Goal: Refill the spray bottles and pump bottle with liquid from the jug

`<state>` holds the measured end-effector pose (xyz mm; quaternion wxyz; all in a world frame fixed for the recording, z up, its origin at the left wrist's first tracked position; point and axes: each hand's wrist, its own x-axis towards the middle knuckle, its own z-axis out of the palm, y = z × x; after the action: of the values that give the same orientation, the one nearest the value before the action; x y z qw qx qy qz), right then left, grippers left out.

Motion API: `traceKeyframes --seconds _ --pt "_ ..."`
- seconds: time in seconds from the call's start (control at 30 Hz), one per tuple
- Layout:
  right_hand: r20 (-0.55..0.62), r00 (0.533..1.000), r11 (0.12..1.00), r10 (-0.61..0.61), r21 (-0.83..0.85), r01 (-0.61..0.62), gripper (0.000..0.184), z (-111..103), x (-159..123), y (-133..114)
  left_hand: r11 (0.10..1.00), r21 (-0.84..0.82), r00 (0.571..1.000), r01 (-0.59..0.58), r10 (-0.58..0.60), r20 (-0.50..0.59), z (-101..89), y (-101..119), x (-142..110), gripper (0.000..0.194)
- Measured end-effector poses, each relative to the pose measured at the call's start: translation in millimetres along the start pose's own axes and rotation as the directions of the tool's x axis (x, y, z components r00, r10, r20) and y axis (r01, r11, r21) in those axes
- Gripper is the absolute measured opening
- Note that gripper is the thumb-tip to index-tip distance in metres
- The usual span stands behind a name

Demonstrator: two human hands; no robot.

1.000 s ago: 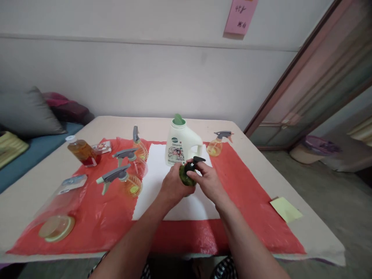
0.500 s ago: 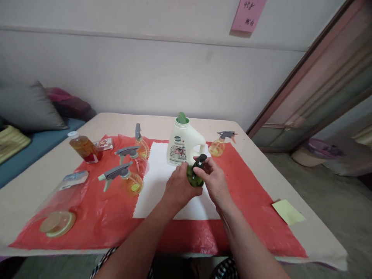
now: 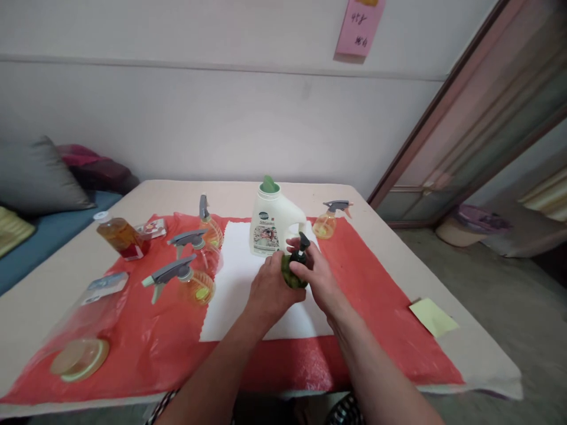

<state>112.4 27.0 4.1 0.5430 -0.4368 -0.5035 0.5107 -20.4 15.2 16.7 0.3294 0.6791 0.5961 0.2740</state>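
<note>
Pump upward, the green bottle leans slightly right.

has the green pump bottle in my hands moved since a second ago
Yes, slightly: the green pump bottle has shifted a little to the right, judged against the white jug behind it.

Pink note — "45g" (handwritten), smudged characters below
</note>
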Motion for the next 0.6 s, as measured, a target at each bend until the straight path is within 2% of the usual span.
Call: traceKeyframes --seconds 0.07,0.1,0.2,0.3,0.37,0.47,0.5,0.6 --pt "0.091 0.996 0.996 0.025 0.089 -0.033 0.050 -5 0 0 1.000 -0.009 1.000 0.026 -0.026 0.014 -1.2 2 0 0.061" --pt "0.096 0.995 0.994 0.041 0.101 -0.051 0.047 -6 1 1 0.999 -0.012 0.999 0.034 -0.033 0.024 -1.5 2 0 0.061" --pt "-0.010 0.998 0.996 0.063 0.060 -0.062 0.045 -5 2 3 1.000 -0.005 0.999 0.025 -0.025 0.030 -0.4 3 0 0.061" --pt "-0.063 0.997 0.998 0.048 0.048 -0.045 0.057 -3 4 2 1.000 -0.005 1.000 0.008 -0.008 0.016 0.7 5 -1 0.060" --pt "0.016 0.999 0.995 0.044 0.092 -0.045 0.060 -6 3 -1 1.000 -0.006 1.000 0.022 -0.022 0.020 -0.2 7 -1 0.056" --pt "0.120 0.990 0.986 0.074 0.139 -0.091 0.049 -11 2 -3 0.998 0.014 0.998 0.059 -0.059 0.036 -1.5 11 -2 0.051" --pt "0.111 0.990 0.986 0.082 0.135 -0.097 0.046 -11 2 -2 0.998 0.020 0.997 0.062 -0.062 0.038 -1.3 11 -2 0.051" --pt "-0.015 0.997 0.993 0.076 0.090 -0.075 0.049 -7 3 0 1.000 0.020 1.000 0.016 -0.016 0.024 0.7 11 -1 0.054"
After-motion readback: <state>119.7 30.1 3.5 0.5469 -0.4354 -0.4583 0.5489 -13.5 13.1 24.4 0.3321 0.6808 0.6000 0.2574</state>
